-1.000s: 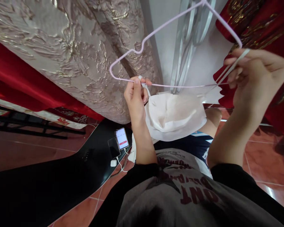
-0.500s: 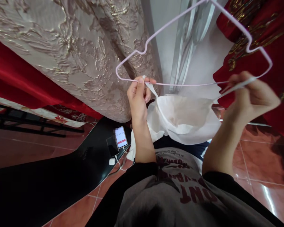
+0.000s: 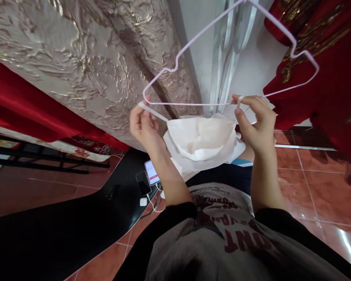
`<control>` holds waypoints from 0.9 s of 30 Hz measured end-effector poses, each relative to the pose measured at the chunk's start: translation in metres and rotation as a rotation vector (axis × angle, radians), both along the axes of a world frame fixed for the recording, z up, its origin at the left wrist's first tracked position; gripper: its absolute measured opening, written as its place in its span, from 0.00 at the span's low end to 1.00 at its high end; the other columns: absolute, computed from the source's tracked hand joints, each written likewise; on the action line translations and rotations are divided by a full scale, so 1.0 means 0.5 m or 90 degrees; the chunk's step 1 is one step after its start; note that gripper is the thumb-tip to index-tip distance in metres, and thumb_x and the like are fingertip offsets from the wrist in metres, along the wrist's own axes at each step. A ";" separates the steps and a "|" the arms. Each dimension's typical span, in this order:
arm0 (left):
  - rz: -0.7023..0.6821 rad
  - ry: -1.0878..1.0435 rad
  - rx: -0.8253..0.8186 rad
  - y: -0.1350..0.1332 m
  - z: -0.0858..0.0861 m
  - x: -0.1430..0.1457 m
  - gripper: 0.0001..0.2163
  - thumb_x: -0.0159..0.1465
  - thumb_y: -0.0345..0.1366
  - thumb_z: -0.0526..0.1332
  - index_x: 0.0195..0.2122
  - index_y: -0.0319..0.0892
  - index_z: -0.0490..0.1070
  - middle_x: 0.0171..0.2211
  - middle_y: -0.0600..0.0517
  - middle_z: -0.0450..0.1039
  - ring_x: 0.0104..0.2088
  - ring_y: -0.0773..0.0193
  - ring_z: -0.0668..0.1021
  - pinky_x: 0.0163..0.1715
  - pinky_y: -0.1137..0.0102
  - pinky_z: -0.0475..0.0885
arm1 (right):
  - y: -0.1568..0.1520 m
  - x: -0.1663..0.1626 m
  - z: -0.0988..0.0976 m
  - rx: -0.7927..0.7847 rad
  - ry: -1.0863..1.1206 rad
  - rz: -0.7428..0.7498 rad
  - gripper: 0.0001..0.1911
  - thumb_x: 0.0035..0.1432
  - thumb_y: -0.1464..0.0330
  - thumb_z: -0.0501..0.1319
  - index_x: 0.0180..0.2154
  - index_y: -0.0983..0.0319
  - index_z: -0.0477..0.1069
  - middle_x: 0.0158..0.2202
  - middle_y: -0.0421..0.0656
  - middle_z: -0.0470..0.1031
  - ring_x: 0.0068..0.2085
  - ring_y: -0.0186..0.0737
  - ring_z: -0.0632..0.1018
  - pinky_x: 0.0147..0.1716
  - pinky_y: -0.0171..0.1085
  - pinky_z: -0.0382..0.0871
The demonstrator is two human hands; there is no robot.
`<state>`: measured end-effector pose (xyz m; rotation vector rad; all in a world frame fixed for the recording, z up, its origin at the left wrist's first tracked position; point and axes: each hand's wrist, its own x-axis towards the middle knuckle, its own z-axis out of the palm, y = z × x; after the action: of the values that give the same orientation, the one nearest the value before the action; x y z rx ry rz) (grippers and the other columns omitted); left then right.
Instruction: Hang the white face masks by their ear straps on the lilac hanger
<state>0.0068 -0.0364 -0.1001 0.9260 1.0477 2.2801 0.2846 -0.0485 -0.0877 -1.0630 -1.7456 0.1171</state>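
A pale lilac wire hanger (image 3: 193, 104) hangs in front of me with its lower bar level. Under the bar sags a white strappy garment (image 3: 200, 138). My left hand (image 3: 143, 125) pinches the garment's left strap near the hanger's left corner. My right hand (image 3: 253, 123) pinches the right strap and holds it at the bar, right of the middle. Both hands are closed on the straps.
A gold-patterned beige curtain (image 3: 84, 66) hangs at the left, red embroidered cloth (image 3: 324, 78) at the right, a silvery pole (image 3: 226, 58) between them. On a black surface (image 3: 76, 218) lie a lit phone (image 3: 152, 172) and a white charger (image 3: 143, 201). The floor is red tile (image 3: 318, 187).
My right hand moved left along the bar, from the hanger's right end toward its middle. My left hand shifted left toward the hanger's corner. The garment now hangs bunched between my hands.
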 end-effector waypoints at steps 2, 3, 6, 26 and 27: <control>0.095 0.019 0.094 0.005 0.006 -0.022 0.18 0.65 0.16 0.57 0.35 0.45 0.80 0.44 0.58 0.86 0.31 0.71 0.78 0.29 0.73 0.68 | -0.003 0.004 0.001 0.008 0.007 -0.018 0.12 0.70 0.61 0.59 0.50 0.54 0.79 0.47 0.42 0.84 0.50 0.46 0.82 0.58 0.52 0.70; 0.129 0.045 0.142 0.008 0.013 -0.029 0.20 0.64 0.13 0.56 0.32 0.46 0.80 0.44 0.60 0.86 0.38 0.70 0.82 0.38 0.72 0.75 | -0.005 0.006 0.003 0.011 0.008 -0.022 0.12 0.70 0.62 0.59 0.49 0.54 0.79 0.47 0.42 0.84 0.49 0.45 0.82 0.58 0.52 0.70; 0.107 0.161 0.202 0.016 0.047 -0.037 0.20 0.62 0.14 0.60 0.30 0.48 0.82 0.46 0.62 0.86 0.55 0.63 0.83 0.63 0.62 0.73 | -0.012 0.006 0.006 0.014 -0.003 -0.025 0.12 0.70 0.63 0.60 0.49 0.54 0.79 0.47 0.42 0.84 0.49 0.45 0.81 0.56 0.51 0.70; -0.149 0.174 -0.096 0.078 0.068 0.003 0.15 0.76 0.41 0.62 0.30 0.43 0.73 0.25 0.54 0.72 0.26 0.65 0.74 0.31 0.67 0.68 | -0.022 -0.016 -0.009 -0.006 -0.078 -0.094 0.13 0.68 0.61 0.61 0.52 0.56 0.75 0.50 0.44 0.81 0.52 0.48 0.78 0.59 0.54 0.67; -0.164 0.090 -0.096 0.070 0.050 0.013 0.12 0.76 0.40 0.62 0.34 0.45 0.73 0.25 0.54 0.73 0.27 0.65 0.76 0.33 0.67 0.70 | -0.021 -0.018 -0.010 -0.007 -0.076 -0.097 0.13 0.68 0.61 0.61 0.51 0.56 0.75 0.50 0.44 0.81 0.52 0.48 0.78 0.59 0.54 0.67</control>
<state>0.0136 -0.0014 -0.0750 1.1016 1.0740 1.9220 0.2758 -0.0588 -0.0927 -1.2285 -1.7648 -0.0324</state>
